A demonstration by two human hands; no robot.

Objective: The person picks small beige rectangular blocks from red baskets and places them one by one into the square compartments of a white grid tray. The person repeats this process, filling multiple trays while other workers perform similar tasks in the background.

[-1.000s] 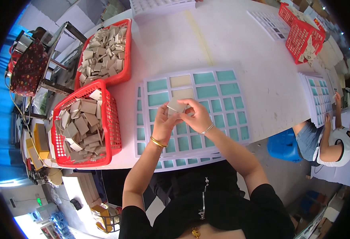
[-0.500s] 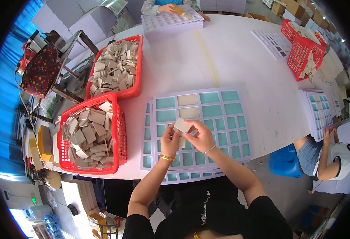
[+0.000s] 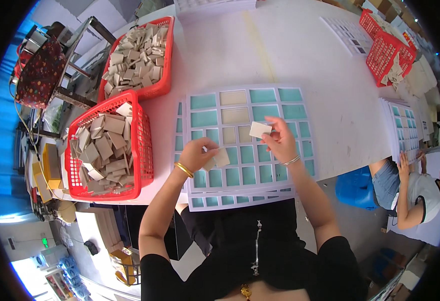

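A white grid tray [image 3: 203, 118] with teal compartments lies in front of me on a stack of similar trays. Beige pieces [image 3: 235, 115] fill two large compartments in its second column and two smaller ones below them. My left hand [image 3: 197, 154] pinches a couple of thin beige square tiles [image 3: 222, 157] over the tray's left part. Held between the fingertips of my right hand [image 3: 282, 141] is one beige tile [image 3: 260, 129], raised above the tray right of the filled small compartments. The two hands are apart.
Two red plastic baskets full of beige tiles, a near one [image 3: 144, 165] and a far one [image 3: 165, 75], stand to the left. At the far right are another red basket [image 3: 388, 60] and a tray stack [image 3: 403, 123], beside a seated person [image 3: 415, 188].
My hands, close together over one tile before, have separated, each now holding tile. The right has moved right. My view has shifted, and the person across the table is out of sight.
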